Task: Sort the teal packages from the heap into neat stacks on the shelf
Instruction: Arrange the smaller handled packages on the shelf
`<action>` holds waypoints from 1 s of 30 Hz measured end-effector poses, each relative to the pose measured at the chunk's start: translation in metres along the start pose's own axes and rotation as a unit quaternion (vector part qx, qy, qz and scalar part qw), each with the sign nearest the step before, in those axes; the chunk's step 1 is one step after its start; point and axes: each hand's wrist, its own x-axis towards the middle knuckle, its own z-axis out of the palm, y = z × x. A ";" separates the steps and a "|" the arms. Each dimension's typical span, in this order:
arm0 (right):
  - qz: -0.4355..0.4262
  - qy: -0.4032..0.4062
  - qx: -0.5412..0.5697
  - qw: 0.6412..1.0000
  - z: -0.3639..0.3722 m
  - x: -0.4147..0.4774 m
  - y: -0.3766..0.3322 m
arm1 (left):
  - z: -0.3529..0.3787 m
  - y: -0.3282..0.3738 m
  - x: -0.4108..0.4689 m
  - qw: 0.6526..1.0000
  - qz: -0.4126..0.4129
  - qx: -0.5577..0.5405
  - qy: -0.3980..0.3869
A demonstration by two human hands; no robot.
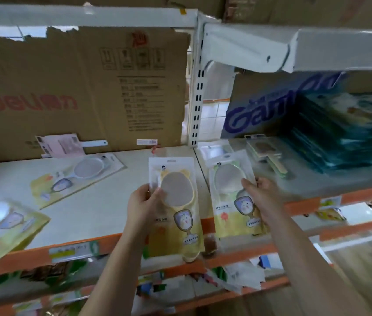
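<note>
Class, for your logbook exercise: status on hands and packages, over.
Left hand grips yellow pack. Right hand grips green pack. Teal stack sits right, untouched. Small pile beside it.

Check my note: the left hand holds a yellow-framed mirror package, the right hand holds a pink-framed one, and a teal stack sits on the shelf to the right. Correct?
One detail is off. The head view shows the right hand holding a green-framed mirror package, not a pink-framed one. The left hand does hold a yellow-framed mirror package, and the teal stack sits on the shelf to the right.
</note>
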 end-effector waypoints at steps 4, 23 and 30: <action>-0.002 0.009 -0.018 1.000 -0.006 0.037 -0.006 | 0.013 0.000 -0.008 1.000 -0.011 0.007 0.022; -0.008 -0.029 -0.222 0.975 0.026 0.123 -0.011 | 0.034 0.012 0.043 0.999 -0.048 -0.015 0.015; -0.066 -0.020 -0.316 0.946 0.025 0.124 -0.011 | 0.046 0.014 0.044 0.998 -0.058 -0.026 0.017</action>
